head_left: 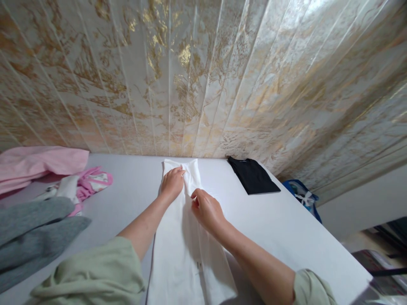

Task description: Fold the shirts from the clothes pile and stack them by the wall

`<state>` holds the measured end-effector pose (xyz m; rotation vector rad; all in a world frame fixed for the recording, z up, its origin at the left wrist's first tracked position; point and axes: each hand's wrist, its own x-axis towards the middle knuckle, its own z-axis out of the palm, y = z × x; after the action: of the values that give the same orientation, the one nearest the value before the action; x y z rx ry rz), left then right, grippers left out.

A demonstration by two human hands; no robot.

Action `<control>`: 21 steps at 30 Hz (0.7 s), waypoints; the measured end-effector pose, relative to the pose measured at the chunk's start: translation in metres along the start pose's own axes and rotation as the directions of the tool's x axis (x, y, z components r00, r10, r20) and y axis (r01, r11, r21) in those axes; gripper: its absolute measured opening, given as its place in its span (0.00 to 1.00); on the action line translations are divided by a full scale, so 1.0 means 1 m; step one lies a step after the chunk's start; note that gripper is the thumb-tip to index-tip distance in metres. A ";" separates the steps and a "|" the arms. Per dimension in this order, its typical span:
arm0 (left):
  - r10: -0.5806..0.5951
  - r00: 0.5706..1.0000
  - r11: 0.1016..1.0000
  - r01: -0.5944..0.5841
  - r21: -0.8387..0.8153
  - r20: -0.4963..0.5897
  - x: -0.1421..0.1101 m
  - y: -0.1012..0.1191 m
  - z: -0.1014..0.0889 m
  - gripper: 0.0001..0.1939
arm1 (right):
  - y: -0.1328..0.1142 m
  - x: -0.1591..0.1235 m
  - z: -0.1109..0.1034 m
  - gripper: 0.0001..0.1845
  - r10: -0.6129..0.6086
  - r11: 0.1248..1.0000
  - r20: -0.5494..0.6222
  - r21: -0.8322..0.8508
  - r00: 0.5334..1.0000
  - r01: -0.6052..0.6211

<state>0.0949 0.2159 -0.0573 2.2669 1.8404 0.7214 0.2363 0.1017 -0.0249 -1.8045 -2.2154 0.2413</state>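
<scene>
At the middle of the table [127, 178], a long white garment [168, 254] lies stretched from the far edge towards the person. The left hand [172, 185] rests on its far end, fingers close together beside a gathered crease; I cannot tell whether they pinch the cloth. The right hand [208, 208] is at its right side, fingers curled, their grip too hidden to tell. The step in hand looks like straightening that far end, and the next move would seem to call for easing the crease flat without dragging the rest askew
</scene>
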 end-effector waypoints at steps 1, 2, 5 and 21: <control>-0.005 1.000 1.000 0.005 -0.004 -0.002 0.000 0.000 0.000 0.24 | -0.002 -0.001 0.001 0.14 -0.003 1.000 0.010 0.002 1.000 0.003; -0.009 1.000 1.000 0.009 -0.007 -0.004 0.001 0.000 0.000 0.23 | -0.005 -0.002 0.002 0.14 -0.003 1.000 0.029 -0.005 1.000 0.003; -0.019 1.000 1.000 0.019 -0.014 -0.006 0.001 0.001 0.000 0.23 | -0.007 -0.007 0.006 0.13 -0.021 0.999 0.090 -0.039 0.996 0.024; 0.035 0.999 0.998 -0.036 0.045 0.016 -0.005 0.004 0.002 0.23 | 0.016 0.000 -0.010 0.14 -0.012 0.958 0.091 -0.285 0.996 0.038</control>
<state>0.0987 0.2104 -0.0584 2.3317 1.8322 0.6723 0.2541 0.1042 -0.0198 -1.9407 -2.4396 -0.0076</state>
